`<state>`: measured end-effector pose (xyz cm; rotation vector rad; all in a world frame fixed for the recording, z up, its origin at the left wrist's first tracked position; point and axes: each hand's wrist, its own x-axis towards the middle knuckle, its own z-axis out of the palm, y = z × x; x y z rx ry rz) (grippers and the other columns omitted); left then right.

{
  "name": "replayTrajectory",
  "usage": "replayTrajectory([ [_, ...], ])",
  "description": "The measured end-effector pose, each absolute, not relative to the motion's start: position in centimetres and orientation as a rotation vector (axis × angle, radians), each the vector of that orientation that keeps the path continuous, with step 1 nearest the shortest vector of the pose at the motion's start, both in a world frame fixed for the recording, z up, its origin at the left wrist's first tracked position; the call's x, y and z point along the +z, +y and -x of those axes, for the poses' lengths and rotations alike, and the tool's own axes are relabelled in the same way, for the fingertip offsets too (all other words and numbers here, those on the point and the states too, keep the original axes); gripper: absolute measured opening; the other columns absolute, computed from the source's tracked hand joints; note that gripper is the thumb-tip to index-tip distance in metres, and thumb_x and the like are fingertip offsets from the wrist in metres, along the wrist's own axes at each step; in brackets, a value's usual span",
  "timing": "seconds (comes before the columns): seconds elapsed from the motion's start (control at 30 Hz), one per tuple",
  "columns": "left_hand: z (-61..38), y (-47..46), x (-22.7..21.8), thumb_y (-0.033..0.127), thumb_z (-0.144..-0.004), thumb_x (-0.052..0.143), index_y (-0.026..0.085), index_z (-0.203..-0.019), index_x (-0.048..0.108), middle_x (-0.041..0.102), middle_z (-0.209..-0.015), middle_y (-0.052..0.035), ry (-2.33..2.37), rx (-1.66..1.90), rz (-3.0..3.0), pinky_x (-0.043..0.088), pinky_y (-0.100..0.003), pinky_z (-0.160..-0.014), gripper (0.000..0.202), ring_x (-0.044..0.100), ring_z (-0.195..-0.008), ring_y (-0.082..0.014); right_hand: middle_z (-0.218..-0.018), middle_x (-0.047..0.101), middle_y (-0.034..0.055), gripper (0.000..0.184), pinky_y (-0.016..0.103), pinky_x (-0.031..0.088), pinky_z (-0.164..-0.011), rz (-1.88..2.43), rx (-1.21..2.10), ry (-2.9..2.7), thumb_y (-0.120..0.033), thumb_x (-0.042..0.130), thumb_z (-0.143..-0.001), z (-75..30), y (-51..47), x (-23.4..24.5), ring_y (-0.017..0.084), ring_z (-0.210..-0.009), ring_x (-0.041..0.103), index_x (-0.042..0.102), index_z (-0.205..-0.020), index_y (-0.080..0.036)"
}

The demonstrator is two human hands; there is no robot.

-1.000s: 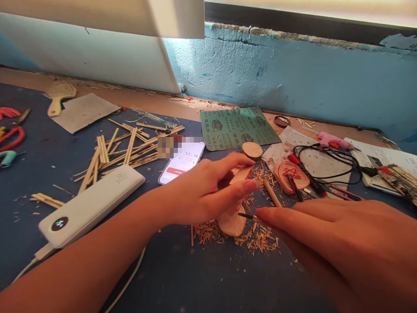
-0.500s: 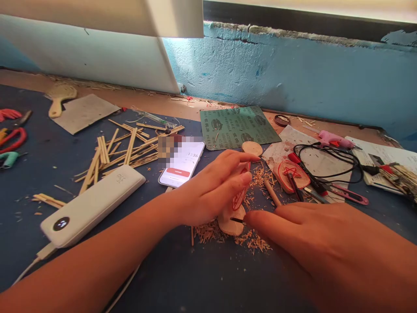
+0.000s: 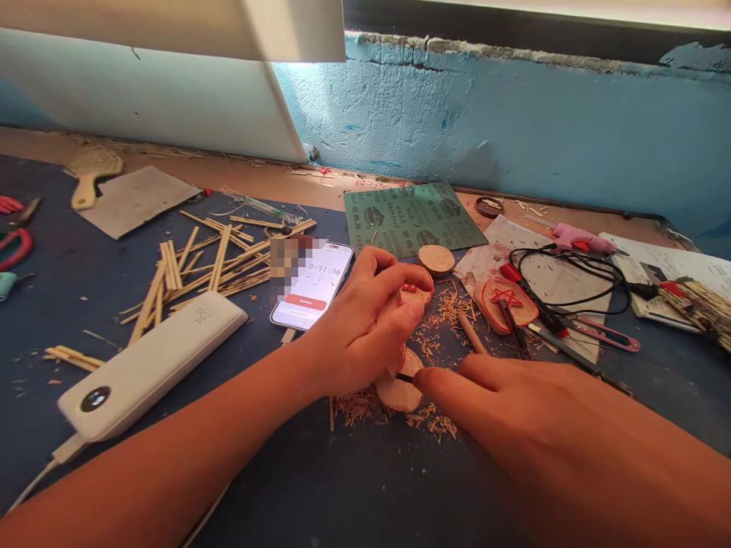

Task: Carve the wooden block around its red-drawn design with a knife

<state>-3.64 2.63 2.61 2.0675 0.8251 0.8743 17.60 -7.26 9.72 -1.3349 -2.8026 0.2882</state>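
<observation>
My left hand (image 3: 365, 323) is shut on a pale wood slice with a red drawing (image 3: 415, 294), and its fingers cover most of the face. My right hand (image 3: 496, 399) pinches a small black-shafted carving tool (image 3: 404, 377), whose tip is at the slice's lower part. Below them, a pale wood piece (image 3: 398, 392) lies on the blue mat (image 3: 343, 487) among wood shavings (image 3: 439, 327). I cannot tell whether it joins the held slice. A plain wood disc (image 3: 435, 259) lies just beyond my left fingertips.
A wood slice with a red star (image 3: 505, 303) lies right of my hands. Around it are a phone (image 3: 311, 285), a white power bank (image 3: 151, 361), scattered wooden sticks (image 3: 211, 266), green sandpaper (image 3: 414, 218), a pink glue gun (image 3: 576, 239) and a black cable (image 3: 565, 274). A blue wall (image 3: 485, 114) stands behind.
My right hand has moved left, bringing the tool tip closer to the slice. The held slice has shifted in my left hand, and the whole view has tilted slightly.
</observation>
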Motion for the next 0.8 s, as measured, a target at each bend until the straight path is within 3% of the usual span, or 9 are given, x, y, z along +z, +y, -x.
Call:
replayTrajectory([
  [0.13,3.2,2.5,2.8,0.029,-0.101,0.052,0.021,-0.107,0.067,0.058,-0.117,-0.0075,0.766,0.937,-2.142,0.048,-0.048,-0.109,0.019,0.053,-0.122,-0.0275,-0.077,0.070,-0.0030,0.047,0.032,0.026,-0.048,1.364,0.373,-2.790,-0.003,0.056,-0.067,-17.8,-7.3,9.7,0.015,-0.053,0.064,0.068,-0.108,-0.023],
  [0.3,2.8,2.2,3.2,0.026,-0.098,0.055,0.022,-0.096,0.056,0.058,-0.108,-0.0064,0.648,0.913,-2.141,0.050,-0.042,-0.095,0.005,0.056,-0.108,-0.0245,-0.076,0.068,-0.0016,0.042,0.029,0.031,-0.050,1.387,0.396,-2.852,-0.006,0.060,-0.076,-17.7,-7.0,9.9,0.013,-0.054,0.059,0.067,-0.116,-0.019],
  [0.6,1.9,1.9,2.7,0.021,-0.087,0.053,0.024,-0.090,0.048,0.052,-0.099,-0.0059,0.605,0.987,-2.148,0.049,-0.045,-0.091,0.007,0.053,-0.101,-0.0257,-0.077,0.071,0.0020,0.042,0.030,0.046,-0.046,1.424,0.233,-2.853,-0.012,0.061,-0.082,-16.3,-8.8,8.8,0.018,-0.054,0.067,0.068,-0.123,-0.016],
  [0.8,1.4,1.9,2.2,0.021,-0.086,0.050,0.025,-0.085,0.048,0.052,-0.092,-0.0056,0.606,1.072,-2.090,0.050,-0.046,-0.085,0.005,0.054,-0.098,-0.0269,-0.071,0.073,0.0010,0.031,0.032,0.047,-0.048,1.475,0.275,-2.703,-0.005,0.056,-0.069,-16.1,-8.8,8.7,0.018,-0.052,0.070,0.070,-0.092,-0.021],
])
